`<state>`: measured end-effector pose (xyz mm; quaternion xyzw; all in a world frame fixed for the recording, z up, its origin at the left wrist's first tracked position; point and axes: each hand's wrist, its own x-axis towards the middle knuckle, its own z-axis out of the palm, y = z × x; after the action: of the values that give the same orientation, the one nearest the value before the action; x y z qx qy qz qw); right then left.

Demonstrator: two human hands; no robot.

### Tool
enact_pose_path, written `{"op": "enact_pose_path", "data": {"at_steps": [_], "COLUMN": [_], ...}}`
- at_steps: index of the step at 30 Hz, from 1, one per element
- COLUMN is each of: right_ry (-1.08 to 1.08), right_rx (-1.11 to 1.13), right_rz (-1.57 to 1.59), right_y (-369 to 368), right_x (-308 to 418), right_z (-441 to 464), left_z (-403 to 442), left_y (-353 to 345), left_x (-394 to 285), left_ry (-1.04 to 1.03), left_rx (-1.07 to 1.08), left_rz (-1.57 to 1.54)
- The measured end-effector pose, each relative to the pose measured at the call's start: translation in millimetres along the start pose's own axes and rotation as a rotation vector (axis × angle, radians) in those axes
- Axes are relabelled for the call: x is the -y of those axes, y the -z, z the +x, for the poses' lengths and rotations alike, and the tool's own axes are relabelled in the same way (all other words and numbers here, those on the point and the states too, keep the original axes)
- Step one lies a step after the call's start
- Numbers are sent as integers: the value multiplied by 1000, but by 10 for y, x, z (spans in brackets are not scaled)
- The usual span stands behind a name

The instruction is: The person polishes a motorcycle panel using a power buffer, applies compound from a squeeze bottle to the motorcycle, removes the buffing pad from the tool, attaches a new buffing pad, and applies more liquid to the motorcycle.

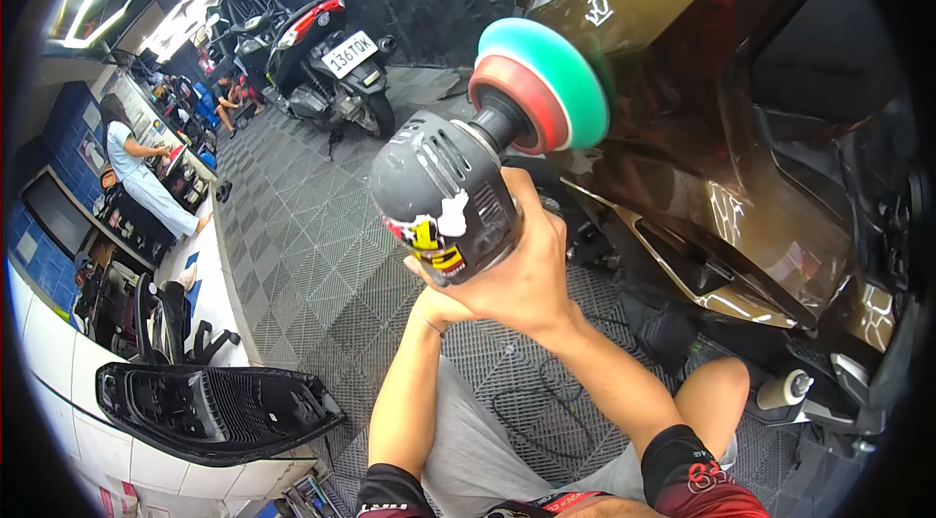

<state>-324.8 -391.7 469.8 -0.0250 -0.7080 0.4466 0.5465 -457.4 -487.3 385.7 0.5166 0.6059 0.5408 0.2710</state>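
Both hands hold a black polisher (439,177) with stickers on its housing. My right hand (534,269) is wrapped around the body from the right side. My left hand (441,305) grips from below, its fingers mostly hidden behind the tool. A green foam pad (556,69) on a red backing plate (522,99) faces a glossy brown motorcycle panel (673,20). Whether the pad touches the panel I cannot tell. Lower brown fairing (751,235) extends down on the right, reflecting hexagon lights.
A power cord (546,411) lies on the grey tiled floor (322,225). At lower right stands a pale bottle (780,391). A black motorcycle seat (214,411) lies upturned at left. Behind are a parked scooter (331,69), a standing person (141,157) and a crouching person (229,99).
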Motion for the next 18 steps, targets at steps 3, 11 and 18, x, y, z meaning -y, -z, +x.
{"op": "enact_pose_path", "data": {"at_steps": [3, 11, 18], "right_ry": [-35, 75, 16], "right_rx": [10, -55, 48], "right_rz": [-52, 85, 151], "right_y": [-12, 10, -62], "right_x": [4, 20, -358], "right_z": [-20, -24, 9], "left_z": [-30, -98, 196], "left_y": [-32, 17, 248], "left_x": [44, 47, 252], "left_ry": [-3, -31, -109], "left_rx": [-2, -11, 147], "left_rz": [-2, 18, 414]}}
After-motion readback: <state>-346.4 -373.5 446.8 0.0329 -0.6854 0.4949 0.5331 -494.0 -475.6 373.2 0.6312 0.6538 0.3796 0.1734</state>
